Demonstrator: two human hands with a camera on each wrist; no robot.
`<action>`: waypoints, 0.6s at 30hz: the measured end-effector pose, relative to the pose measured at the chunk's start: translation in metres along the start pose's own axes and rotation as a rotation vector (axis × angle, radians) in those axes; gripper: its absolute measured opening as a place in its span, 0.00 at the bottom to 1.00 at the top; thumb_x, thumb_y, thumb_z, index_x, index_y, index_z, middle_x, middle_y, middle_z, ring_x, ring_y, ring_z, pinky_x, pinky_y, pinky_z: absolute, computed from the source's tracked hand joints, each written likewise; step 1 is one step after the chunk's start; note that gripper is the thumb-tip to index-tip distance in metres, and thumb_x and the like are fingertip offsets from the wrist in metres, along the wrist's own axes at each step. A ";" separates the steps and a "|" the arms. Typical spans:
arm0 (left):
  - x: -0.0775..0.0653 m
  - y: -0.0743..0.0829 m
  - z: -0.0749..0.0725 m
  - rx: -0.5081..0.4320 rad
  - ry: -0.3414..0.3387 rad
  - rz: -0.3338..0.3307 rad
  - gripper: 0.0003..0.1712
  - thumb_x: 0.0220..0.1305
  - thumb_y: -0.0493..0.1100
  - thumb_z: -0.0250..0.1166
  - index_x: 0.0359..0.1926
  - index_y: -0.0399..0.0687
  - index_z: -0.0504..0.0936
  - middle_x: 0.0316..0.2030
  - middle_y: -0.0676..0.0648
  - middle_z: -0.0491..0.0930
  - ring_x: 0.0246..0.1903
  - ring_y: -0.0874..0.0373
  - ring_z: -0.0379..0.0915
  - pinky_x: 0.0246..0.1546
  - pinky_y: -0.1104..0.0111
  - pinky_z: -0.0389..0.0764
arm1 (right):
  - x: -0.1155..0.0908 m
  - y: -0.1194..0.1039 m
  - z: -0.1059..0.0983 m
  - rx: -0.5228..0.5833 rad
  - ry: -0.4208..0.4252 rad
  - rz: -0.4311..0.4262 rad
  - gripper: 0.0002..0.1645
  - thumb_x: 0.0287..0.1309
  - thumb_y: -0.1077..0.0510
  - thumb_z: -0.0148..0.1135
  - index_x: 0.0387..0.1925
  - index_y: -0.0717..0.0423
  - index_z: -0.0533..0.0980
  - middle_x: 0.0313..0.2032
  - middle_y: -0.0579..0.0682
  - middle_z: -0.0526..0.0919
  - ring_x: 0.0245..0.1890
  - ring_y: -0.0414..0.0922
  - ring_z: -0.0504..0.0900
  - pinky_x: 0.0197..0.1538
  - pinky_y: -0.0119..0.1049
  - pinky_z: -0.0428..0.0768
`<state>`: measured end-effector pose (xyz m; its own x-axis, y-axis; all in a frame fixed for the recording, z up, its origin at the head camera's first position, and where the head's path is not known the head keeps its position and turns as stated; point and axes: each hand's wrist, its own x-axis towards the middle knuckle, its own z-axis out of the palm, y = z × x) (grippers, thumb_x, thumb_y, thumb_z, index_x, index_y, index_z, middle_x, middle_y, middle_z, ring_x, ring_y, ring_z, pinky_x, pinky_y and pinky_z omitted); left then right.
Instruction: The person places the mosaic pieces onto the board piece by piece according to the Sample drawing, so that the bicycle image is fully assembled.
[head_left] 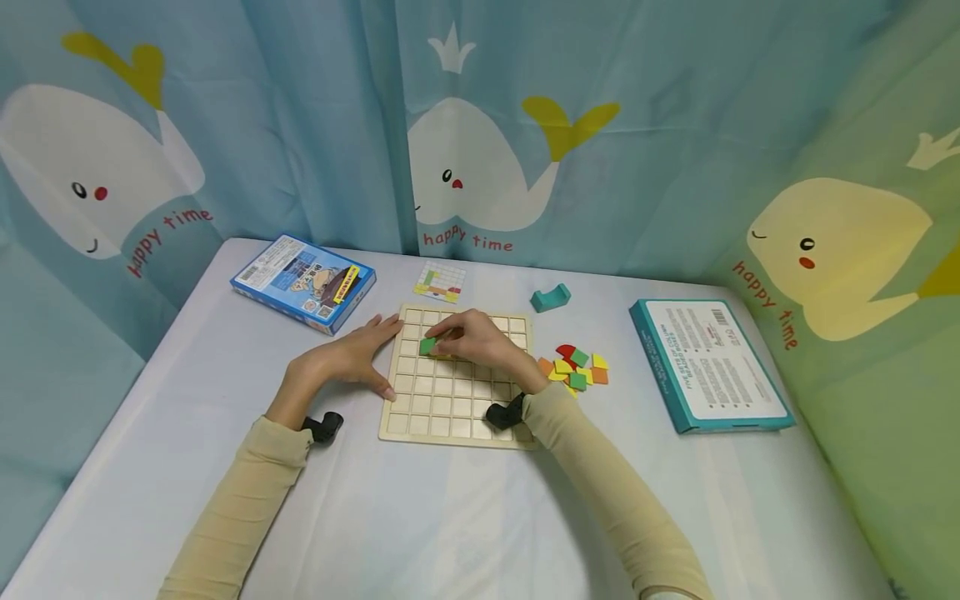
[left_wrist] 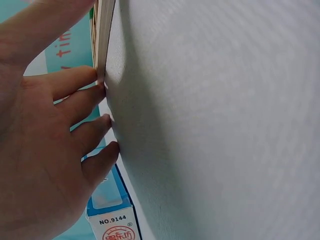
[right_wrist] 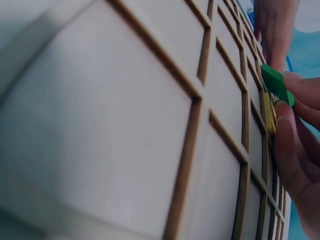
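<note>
White-topped table [head_left: 420,517]. On it: gridded board [head_left: 431,425], loose coloured pieces [head_left: 577,381] beside. Also blue box [head_left: 300,283], patterned card [head_left: 441,281], teal holder [head_left: 551,297], teal-and-white box [head_left: 716,362].

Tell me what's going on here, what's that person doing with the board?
The person's right hand is pinching a green piece over the wooden board, right by a yellow piece. Their left hand is touching the board's left edge. More colorful pieces lie in a little pile on the right, and a picture card lies just past the board's far edge.
</note>
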<state>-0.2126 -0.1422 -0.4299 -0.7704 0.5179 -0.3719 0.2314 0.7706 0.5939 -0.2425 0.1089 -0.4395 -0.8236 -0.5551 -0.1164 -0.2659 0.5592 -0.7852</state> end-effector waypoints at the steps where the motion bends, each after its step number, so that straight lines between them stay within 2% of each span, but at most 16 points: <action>1: 0.000 0.000 0.000 0.000 0.000 -0.001 0.69 0.51 0.53 0.82 0.82 0.41 0.46 0.83 0.40 0.38 0.82 0.38 0.28 0.78 0.39 0.44 | 0.001 0.000 0.000 -0.015 -0.004 -0.003 0.15 0.64 0.61 0.69 0.51 0.58 0.87 0.51 0.54 0.88 0.38 0.41 0.85 0.42 0.29 0.82; 8: 0.000 0.002 0.000 -0.004 0.006 -0.006 0.69 0.51 0.52 0.82 0.82 0.41 0.46 0.83 0.40 0.38 0.82 0.38 0.28 0.78 0.39 0.44 | 0.002 -0.005 -0.001 -0.085 -0.021 -0.015 0.15 0.63 0.58 0.71 0.51 0.57 0.87 0.50 0.53 0.88 0.36 0.41 0.83 0.39 0.30 0.80; 15: -0.002 0.002 0.001 -0.015 0.005 -0.004 0.69 0.51 0.52 0.82 0.82 0.41 0.46 0.83 0.40 0.38 0.82 0.38 0.28 0.78 0.38 0.44 | 0.002 -0.005 0.000 -0.136 -0.052 -0.074 0.16 0.63 0.60 0.71 0.52 0.58 0.86 0.51 0.55 0.86 0.43 0.45 0.83 0.46 0.32 0.82; 18: -0.002 0.001 0.000 -0.011 0.009 0.001 0.69 0.51 0.52 0.82 0.82 0.41 0.46 0.83 0.40 0.38 0.82 0.38 0.28 0.78 0.38 0.45 | 0.003 -0.004 0.001 -0.134 -0.054 -0.082 0.17 0.63 0.62 0.71 0.53 0.59 0.85 0.51 0.55 0.86 0.43 0.46 0.83 0.47 0.34 0.83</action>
<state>-0.2110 -0.1425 -0.4286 -0.7754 0.5151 -0.3651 0.2256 0.7662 0.6017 -0.2437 0.1044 -0.4374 -0.7689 -0.6330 -0.0904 -0.3990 0.5855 -0.7057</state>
